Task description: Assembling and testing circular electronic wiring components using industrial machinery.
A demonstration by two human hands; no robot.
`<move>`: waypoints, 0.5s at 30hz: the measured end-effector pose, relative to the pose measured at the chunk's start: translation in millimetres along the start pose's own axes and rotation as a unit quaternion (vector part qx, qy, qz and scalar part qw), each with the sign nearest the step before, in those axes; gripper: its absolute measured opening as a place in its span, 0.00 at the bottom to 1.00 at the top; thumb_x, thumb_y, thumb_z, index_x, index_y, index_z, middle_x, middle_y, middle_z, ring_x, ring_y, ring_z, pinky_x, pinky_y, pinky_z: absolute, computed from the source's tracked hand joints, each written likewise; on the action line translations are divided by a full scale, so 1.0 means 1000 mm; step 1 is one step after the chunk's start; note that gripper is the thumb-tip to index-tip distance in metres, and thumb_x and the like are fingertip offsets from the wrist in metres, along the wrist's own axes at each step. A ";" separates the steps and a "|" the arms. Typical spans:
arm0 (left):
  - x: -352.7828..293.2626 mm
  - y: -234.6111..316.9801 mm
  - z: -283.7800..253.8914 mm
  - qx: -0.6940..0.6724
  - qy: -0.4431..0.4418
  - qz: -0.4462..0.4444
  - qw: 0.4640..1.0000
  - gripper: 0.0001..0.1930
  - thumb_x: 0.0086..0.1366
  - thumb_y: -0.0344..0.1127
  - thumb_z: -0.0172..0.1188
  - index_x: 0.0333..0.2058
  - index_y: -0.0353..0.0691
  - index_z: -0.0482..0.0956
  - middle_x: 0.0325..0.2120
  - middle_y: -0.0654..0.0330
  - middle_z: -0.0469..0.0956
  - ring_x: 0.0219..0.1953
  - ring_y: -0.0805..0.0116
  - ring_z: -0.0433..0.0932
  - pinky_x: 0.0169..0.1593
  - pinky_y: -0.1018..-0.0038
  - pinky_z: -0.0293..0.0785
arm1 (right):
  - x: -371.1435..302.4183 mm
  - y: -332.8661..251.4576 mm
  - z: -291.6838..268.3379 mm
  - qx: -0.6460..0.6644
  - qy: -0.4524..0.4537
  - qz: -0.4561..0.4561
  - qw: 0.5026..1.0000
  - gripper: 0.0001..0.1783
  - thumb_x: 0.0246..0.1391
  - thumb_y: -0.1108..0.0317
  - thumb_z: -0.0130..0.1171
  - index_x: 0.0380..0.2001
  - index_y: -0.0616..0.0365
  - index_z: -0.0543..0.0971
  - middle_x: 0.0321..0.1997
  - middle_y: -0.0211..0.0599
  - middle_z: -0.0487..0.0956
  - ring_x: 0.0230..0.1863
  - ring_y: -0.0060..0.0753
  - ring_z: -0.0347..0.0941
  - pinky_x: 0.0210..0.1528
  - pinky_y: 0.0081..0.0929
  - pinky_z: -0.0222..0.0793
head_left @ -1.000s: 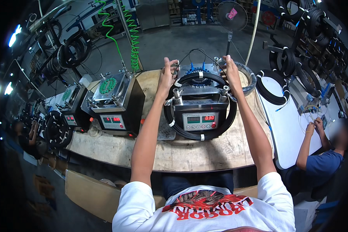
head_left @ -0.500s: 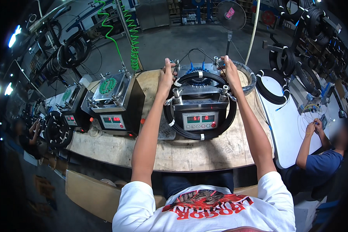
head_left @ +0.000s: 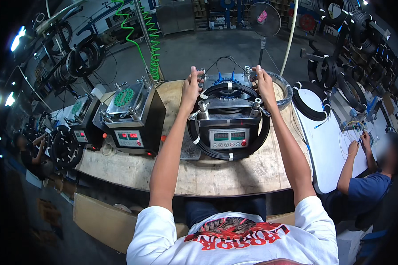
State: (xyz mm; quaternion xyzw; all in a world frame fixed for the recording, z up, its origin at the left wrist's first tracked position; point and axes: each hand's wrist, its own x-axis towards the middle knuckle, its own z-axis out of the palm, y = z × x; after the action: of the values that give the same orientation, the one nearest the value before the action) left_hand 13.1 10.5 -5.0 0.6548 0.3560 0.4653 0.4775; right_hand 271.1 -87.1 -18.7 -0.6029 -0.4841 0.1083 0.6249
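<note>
While dressed in a white T-shirt with a red-and-black print (head_left: pixel 239 232), reaches with both bare arms over a pale, scuffed wooden bench top (head_left: pixel 132 172) to a boxy black machine (head_left: pixel 229 122), standing upright on that bench. Shows on its front a light grey panel (head_left: pixel 229 139) with two dim displays, a row of small round buttons and a red one. Wears, looped around its body, a smooth black cable coil (head_left: pixel 264 138) bound with white tape. Carries above a flat, shiny steel plate (head_left: pixel 227 103) and a toothed blue ring (head_left: pixel 227 81), with two slim blue connectors (head_left: pixel 233 76) upright there. Sets the left hand (head_left: pixel 191 88) and right hand (head_left: pixel 265 86) beside the far corner posts, fingers half curled; cannot tell whether gripping, with fingertips partly hidden. Beyond, gives way to springy green spiral hoses (head_left: pixel 153 57), smooth grey floor (head_left: pixel 216 48) and a round caged fan (head_left: pixel 272 24).
</note>
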 end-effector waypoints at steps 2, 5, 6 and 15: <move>0.002 -0.004 0.001 -0.023 0.000 -0.011 1.000 0.42 0.70 0.73 0.35 0.51 0.39 0.80 0.31 0.62 0.75 0.30 0.74 0.69 0.35 0.77 0.68 | 0.001 0.000 -0.001 0.016 -0.019 0.001 1.000 0.30 0.73 0.45 0.40 0.52 0.61 0.78 0.30 0.31 0.76 0.26 0.19 0.69 0.27 0.19 0.65; 0.004 -0.008 0.000 -0.029 -0.016 -0.007 0.999 0.42 0.70 0.73 0.36 0.51 0.38 0.80 0.32 0.62 0.75 0.30 0.75 0.69 0.34 0.77 0.67 | -0.004 -0.009 0.001 0.066 -0.047 0.027 0.996 0.29 0.73 0.45 0.40 0.53 0.61 0.78 0.29 0.31 0.77 0.24 0.17 0.67 0.25 0.17 0.62; 0.004 -0.010 -0.002 -0.028 -0.014 -0.007 0.999 0.42 0.70 0.73 0.36 0.51 0.38 0.80 0.32 0.62 0.75 0.30 0.75 0.69 0.34 0.77 0.67 | -0.007 -0.014 0.002 0.099 -0.056 0.053 0.992 0.29 0.73 0.46 0.40 0.53 0.60 0.78 0.29 0.30 0.77 0.23 0.16 0.65 0.24 0.15 0.61; 0.006 -0.011 0.000 -0.059 -0.021 -0.002 0.998 0.42 0.70 0.72 0.38 0.48 0.33 0.80 0.27 0.61 0.78 0.28 0.75 0.72 0.34 0.77 0.68 | -0.008 -0.016 -0.001 0.128 -0.075 0.056 0.987 0.28 0.73 0.46 0.41 0.51 0.61 0.77 0.25 0.28 0.77 0.21 0.13 0.66 0.22 0.12 0.57</move>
State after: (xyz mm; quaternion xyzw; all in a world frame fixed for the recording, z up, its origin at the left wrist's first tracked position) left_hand 14.6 18.9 -13.5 0.6344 0.3195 0.4704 0.5236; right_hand 261.2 -97.2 -8.7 -0.5341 -0.4775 0.2492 0.6517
